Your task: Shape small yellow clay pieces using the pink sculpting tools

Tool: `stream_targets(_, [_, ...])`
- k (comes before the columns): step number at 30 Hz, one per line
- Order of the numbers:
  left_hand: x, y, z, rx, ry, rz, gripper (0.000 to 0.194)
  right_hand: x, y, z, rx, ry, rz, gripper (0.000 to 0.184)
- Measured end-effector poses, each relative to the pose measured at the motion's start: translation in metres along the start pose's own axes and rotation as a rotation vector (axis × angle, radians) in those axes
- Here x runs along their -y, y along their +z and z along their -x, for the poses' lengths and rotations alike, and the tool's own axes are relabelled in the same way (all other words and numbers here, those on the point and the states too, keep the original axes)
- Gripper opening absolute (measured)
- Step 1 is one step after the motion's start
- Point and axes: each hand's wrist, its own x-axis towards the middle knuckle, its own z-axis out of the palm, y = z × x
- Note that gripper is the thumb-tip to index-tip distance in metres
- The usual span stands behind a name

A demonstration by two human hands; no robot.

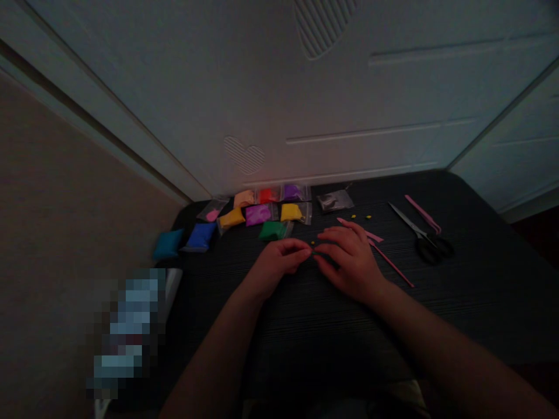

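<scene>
My left hand is closed in a pinch, thumb and forefinger pressed together over the dark table. A tiny greenish bit seems to show at its fingertips, too small to name. Close beside it, my right hand is open, its curved fingers apart and its thumb near the left fingertips. Just beyond the fingertips lies a small yellow ball. Farther back are two more small yellow pieces, one piece left of the other piece. Pink clay tools lie partly hidden under and beside my right hand.
Bags of coloured clay, including a green bag and a yellow bag, stand along the back left. Black-handled scissors and pink tweezers lie at right. A blurred-out object is at left. White panels rise behind the table.
</scene>
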Motion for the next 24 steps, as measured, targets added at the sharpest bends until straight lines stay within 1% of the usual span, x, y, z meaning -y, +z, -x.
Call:
stream_targets(5, [0.0009, -0.0003, -0.001, 0.028, -0.001, 0.016, 0.019, 0.0013, -0.0005, 0.0003, -0.006, 0.003, -0.001, 0.011])
stream_targets(11, [-0.0002, -0.0004, -0.0006, 0.034, 0.01, 0.013, 0.019, 0.0014, -0.0006, -0.0001, -0.016, 0.006, -0.003, 0.012])
stream_targets(17, [-0.0016, 0.0013, -0.0002, 0.02, -0.003, 0.03, 0.02, 0.0013, 0.0, -0.0003, 0.004, 0.006, -0.013, 0.011])
stream_targets(24, [-0.0036, 0.0044, 0.001, -0.008, 0.013, -0.042, 0.023, 0.0018, -0.0009, 0.0002, 0.015, 0.007, -0.009, 0.011])
